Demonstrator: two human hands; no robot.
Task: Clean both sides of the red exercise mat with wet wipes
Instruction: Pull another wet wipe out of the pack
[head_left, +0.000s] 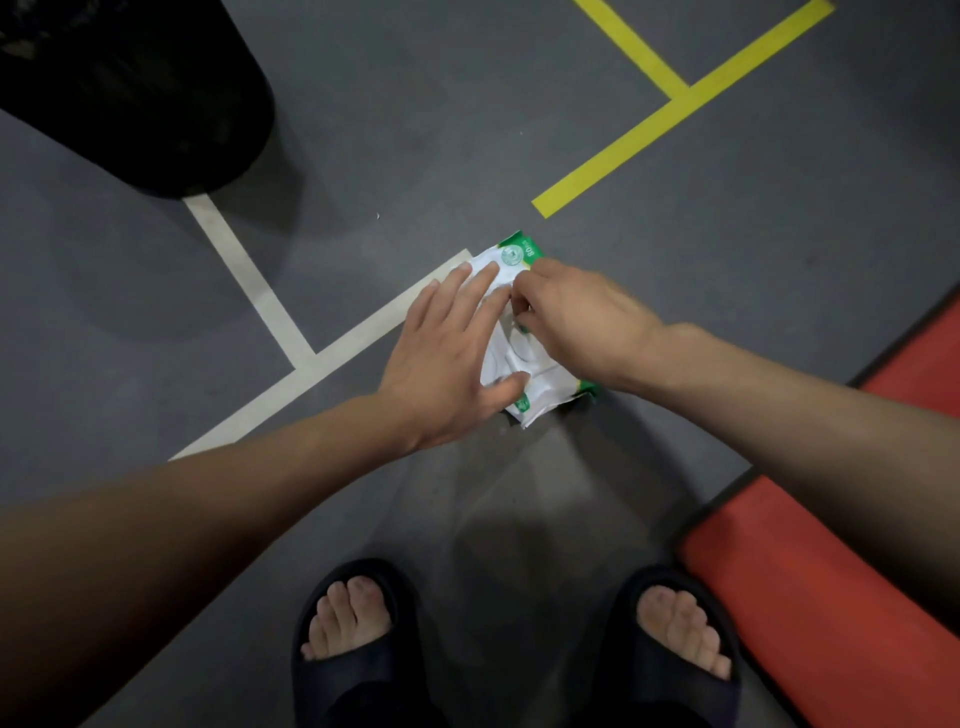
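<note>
Down on the grey floor (675, 270): wet wipes pack (540, 387) under both hands. Left hand (447, 358) flat, fingers straight, pressing the pack. Right hand (571, 317) curled, pinching at its top flap. Red exercise mat (831, 597) just right.

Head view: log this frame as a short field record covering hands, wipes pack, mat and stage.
left hand: flat, fingers straight, pressing down on the wipes pack
right hand: fingers curled at the pack's opening, pinching something there; what exactly is hidden
wipes pack: white and green, lying on the grey floor
red mat: on the floor at right, untouched
bin: black, upper left
stage: getting a wipe; no wiping yet
</note>
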